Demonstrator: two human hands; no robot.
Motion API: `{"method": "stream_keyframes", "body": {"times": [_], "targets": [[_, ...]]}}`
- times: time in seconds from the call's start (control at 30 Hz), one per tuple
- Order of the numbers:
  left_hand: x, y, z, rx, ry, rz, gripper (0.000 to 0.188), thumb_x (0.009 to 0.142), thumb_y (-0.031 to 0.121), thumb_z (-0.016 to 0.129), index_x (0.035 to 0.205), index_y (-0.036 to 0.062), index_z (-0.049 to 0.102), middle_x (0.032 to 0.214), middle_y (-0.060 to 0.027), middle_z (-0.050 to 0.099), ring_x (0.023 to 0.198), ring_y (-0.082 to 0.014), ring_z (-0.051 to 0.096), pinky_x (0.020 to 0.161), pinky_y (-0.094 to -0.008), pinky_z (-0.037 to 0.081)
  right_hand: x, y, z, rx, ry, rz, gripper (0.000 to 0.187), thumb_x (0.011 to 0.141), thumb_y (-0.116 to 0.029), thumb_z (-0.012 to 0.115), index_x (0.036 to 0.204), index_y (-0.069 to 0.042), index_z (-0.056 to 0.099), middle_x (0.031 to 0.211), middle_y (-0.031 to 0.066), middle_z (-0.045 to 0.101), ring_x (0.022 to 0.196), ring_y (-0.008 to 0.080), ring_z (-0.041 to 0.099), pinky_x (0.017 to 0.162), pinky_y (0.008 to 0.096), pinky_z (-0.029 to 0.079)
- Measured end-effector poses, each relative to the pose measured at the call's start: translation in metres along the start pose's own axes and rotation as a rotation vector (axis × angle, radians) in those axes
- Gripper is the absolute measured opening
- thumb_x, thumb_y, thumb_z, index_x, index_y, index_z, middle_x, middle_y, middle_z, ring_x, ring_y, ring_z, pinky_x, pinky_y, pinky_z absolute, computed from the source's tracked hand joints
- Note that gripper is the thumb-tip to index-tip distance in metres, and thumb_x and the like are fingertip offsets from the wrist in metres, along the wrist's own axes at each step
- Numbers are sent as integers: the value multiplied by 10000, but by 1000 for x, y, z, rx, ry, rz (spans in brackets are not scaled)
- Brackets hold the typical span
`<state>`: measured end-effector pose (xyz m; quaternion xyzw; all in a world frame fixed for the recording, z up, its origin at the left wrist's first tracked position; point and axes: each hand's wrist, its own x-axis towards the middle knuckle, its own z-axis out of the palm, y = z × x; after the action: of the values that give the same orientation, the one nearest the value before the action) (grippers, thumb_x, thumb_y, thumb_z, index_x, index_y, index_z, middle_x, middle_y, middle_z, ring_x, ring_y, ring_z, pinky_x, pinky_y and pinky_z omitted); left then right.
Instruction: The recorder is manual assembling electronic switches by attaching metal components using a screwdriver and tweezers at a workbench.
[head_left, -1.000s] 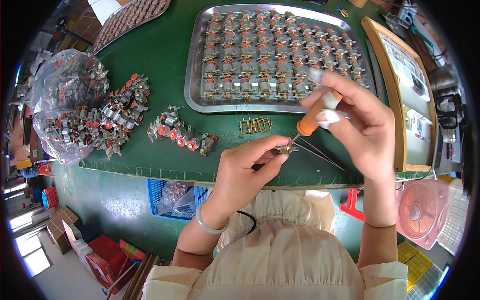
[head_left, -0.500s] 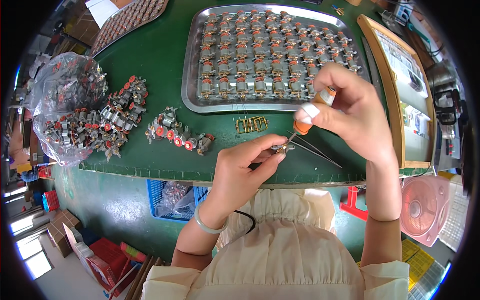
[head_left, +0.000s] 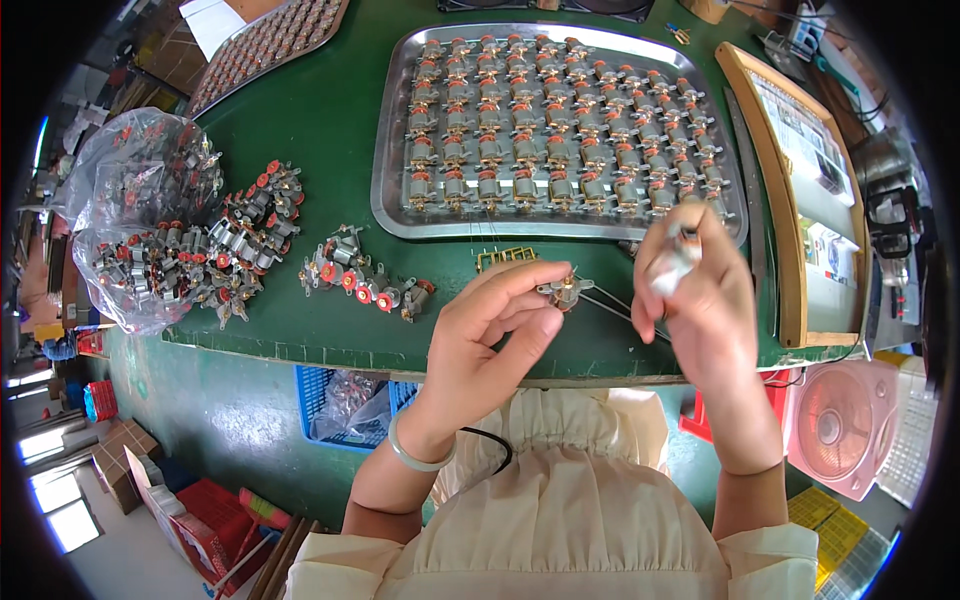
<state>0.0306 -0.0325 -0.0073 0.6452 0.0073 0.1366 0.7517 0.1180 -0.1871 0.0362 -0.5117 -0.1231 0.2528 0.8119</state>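
My left hand (head_left: 497, 322) pinches a small metal motor (head_left: 566, 290) with a flanged mounting plate near the table's front edge. To its right, my right hand (head_left: 700, 300) is raised and smeared by motion. Its fingers are curled round a screwdriver (head_left: 686, 238), of which only a blurred bit of handle shows; a white wrap covers one digit. Tweezers (head_left: 618, 306) lie on the table between the hands, partly hidden by the right one. Behind my left fingers are small brass frames (head_left: 507, 257), partly covered.
A metal tray (head_left: 385, 190) with rows of motors stands behind the hands. Loose motors (head_left: 365, 285) lie to the left, beside a plastic bag (head_left: 140, 165) of more. A second tray (head_left: 262, 45) is far left. A wooden-framed board (head_left: 790, 200) borders the right.
My right hand has moved down and right, taking the screwdriver off the motor. My left hand still holds the motor, now turned so its plate shows more. The view has shifted slightly.
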Motion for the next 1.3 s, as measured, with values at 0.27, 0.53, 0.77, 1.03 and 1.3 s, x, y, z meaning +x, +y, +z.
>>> {"method": "stream_keyframes", "body": {"times": [0.27,0.53,0.77,1.03,1.3], "targets": [[6,13,2,-268,-8,-242,285,891,145,436,1105,-38,480,953,-155,581,787,-263,622,685,-305,538,-12,17,7,26,67,243,181,800,-69,571,950,19,520,622,-16,461,447,23,368,371,178,308],[7,16,6,-390,-25,-316,298,892,147,430,1127,-32,464,964,-170,582,757,-265,626,643,-301,541,-12,32,9,118,116,14,167,806,-66,566,947,10,520,649,1,498,474,31,380,389,197,333],[5,17,6,-398,-38,-335,303,893,143,427,1137,-34,457,983,-179,576,767,-269,624,654,-305,540,-17,33,6,110,110,2,133,806,-57,559,918,7,531,642,3,498,467,36,374,395,202,340],[2,14,6,-377,-83,-259,379,852,124,501,1186,-35,419,1033,-220,551,836,-295,611,730,-317,530,-18,20,-1,70,183,5,223,827,-132,440,973,34,470,593,35,440,487,89,398,427,240,383],[2,12,2,-361,-22,-200,369,838,55,511,1185,-33,423,996,-187,565,838,-274,611,713,-304,533,-24,9,-22,-357,207,-24,398,838,-321,360,870,60,471,601,56,456,452,96,401,415,224,343]]}}
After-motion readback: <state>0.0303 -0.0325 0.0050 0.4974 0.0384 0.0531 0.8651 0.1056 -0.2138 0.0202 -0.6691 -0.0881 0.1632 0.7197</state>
